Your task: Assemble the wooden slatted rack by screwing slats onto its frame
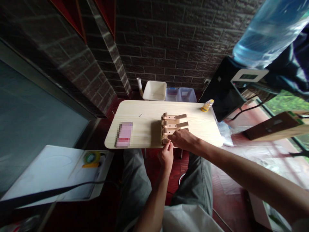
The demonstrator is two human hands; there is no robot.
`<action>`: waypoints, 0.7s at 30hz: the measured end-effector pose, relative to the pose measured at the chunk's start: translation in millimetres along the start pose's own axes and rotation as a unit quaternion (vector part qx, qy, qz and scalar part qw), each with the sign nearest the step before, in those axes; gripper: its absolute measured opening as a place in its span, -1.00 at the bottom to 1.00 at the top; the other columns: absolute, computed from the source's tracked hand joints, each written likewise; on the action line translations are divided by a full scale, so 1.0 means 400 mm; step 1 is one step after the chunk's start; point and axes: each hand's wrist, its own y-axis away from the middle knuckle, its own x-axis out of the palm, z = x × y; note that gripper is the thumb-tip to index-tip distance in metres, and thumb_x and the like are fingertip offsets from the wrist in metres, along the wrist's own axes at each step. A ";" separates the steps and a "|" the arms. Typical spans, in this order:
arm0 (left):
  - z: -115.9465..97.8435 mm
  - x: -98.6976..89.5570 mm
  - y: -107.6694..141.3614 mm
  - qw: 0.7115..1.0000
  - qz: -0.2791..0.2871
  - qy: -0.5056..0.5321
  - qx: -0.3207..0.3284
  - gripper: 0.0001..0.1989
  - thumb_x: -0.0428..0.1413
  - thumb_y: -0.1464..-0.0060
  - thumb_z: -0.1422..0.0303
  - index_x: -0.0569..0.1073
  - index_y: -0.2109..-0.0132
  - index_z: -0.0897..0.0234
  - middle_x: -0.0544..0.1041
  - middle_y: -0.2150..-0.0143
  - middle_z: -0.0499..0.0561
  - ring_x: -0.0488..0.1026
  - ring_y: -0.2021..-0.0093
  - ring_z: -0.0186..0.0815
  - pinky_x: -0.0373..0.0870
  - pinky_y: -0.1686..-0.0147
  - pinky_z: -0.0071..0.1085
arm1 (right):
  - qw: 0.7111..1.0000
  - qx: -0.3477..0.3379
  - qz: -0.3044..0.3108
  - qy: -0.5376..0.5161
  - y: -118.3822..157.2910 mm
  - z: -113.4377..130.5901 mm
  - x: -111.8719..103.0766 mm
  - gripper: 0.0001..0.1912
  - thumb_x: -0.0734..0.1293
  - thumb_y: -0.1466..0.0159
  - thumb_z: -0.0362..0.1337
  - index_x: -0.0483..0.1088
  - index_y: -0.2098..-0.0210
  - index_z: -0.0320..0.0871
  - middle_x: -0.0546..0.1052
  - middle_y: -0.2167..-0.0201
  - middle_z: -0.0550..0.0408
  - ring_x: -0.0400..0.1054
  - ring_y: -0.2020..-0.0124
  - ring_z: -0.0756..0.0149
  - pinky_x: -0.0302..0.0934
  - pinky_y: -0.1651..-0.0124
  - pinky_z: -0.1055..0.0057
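A brown wooden piece (171, 122) with several flat wooden strips and rounded ends lies right of the middle of the pale table (142, 129). Both of my hands meet at its near left corner. My left hand (166, 155) is closed in a pinch by the table's front edge; whatever is between its fingertips is too small to name. My right hand (181, 138) rests over the nearest strip, its fingers bent around the near end of the piece, partly hiding it.
On the table are a blurred pink packet (124, 134), a small dark item (140, 115) and a yellow-capped clear bottle (207, 105). Behind it stand a white bin (154, 91) and clear bins (187, 94). A water dispenser (223, 87) is at the right.
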 end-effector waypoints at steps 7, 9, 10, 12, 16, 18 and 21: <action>0.010 0.006 0.002 1.000 0.015 -0.003 0.002 -0.79 0.15 -0.20 0.37 0.67 0.12 0.25 0.67 0.33 0.20 0.60 0.43 -0.28 0.38 0.39 -0.47 | 1.000 0.015 0.010 -0.022 -0.002 0.005 0.005 -0.76 0.23 -0.34 -0.32 0.49 0.10 -0.25 0.57 0.26 -0.20 0.50 0.26 0.11 0.31 0.27 0.32; 0.011 0.006 0.003 1.000 0.017 -0.002 0.001 -0.79 0.14 -0.20 0.37 0.66 0.11 0.25 0.67 0.32 0.20 0.60 0.41 -0.27 0.39 0.37 -0.46 | 0.999 0.023 0.013 -0.024 -0.002 0.008 0.003 -0.75 0.23 -0.34 -0.34 0.48 0.09 -0.27 0.57 0.28 -0.22 0.50 0.26 0.11 0.31 0.26 0.32; 0.011 0.006 0.003 1.000 0.018 -0.003 0.001 -0.78 0.14 -0.20 0.37 0.66 0.11 0.26 0.67 0.32 0.21 0.60 0.41 -0.26 0.40 0.37 -0.46 | 0.999 0.026 0.015 -0.026 -0.002 0.010 0.002 -0.75 0.23 -0.33 -0.35 0.48 0.09 -0.28 0.57 0.28 -0.23 0.51 0.26 0.10 0.31 0.25 0.32; 0.009 0.006 0.003 1.000 0.019 -0.009 0.000 -0.78 0.14 -0.19 0.38 0.67 0.11 0.26 0.67 0.34 0.21 0.60 0.42 -0.26 0.40 0.37 -0.45 | 0.999 0.029 0.016 -0.031 -0.001 0.014 0.001 -0.74 0.22 -0.32 -0.37 0.48 0.09 -0.30 0.56 0.28 -0.24 0.51 0.24 0.09 0.32 0.23 0.31; 0.006 0.003 0.000 1.000 0.023 -0.020 0.000 -0.78 0.14 -0.18 0.42 0.67 0.11 0.26 0.66 0.37 0.20 0.58 0.45 -0.25 0.38 0.39 -0.44 | 0.997 0.059 0.016 -0.042 -0.001 0.021 0.004 -0.73 0.21 -0.32 -0.37 0.47 0.07 -0.31 0.56 0.26 -0.26 0.51 0.22 0.07 0.34 0.22 0.30; 0.005 0.001 -0.001 0.999 0.028 -0.021 0.000 -0.78 0.14 -0.17 0.43 0.66 0.09 0.26 0.66 0.38 0.19 0.59 0.45 -0.25 0.38 0.39 -0.44 | 0.996 0.081 0.014 -0.045 0.000 0.026 0.010 -0.72 0.20 -0.33 -0.35 0.46 0.07 -0.32 0.56 0.25 -0.26 0.51 0.22 0.08 0.35 0.21 0.30; 0.005 -0.002 -0.001 0.999 0.039 -0.017 0.004 -0.77 0.14 -0.17 0.44 0.66 0.07 0.26 0.66 0.39 0.18 0.60 0.42 -0.23 0.39 0.37 -0.44 | 0.993 0.102 0.017 -0.051 0.001 0.038 0.020 -0.71 0.17 -0.36 -0.36 0.45 0.06 -0.33 0.55 0.20 -0.27 0.51 0.19 0.09 0.36 0.18 0.29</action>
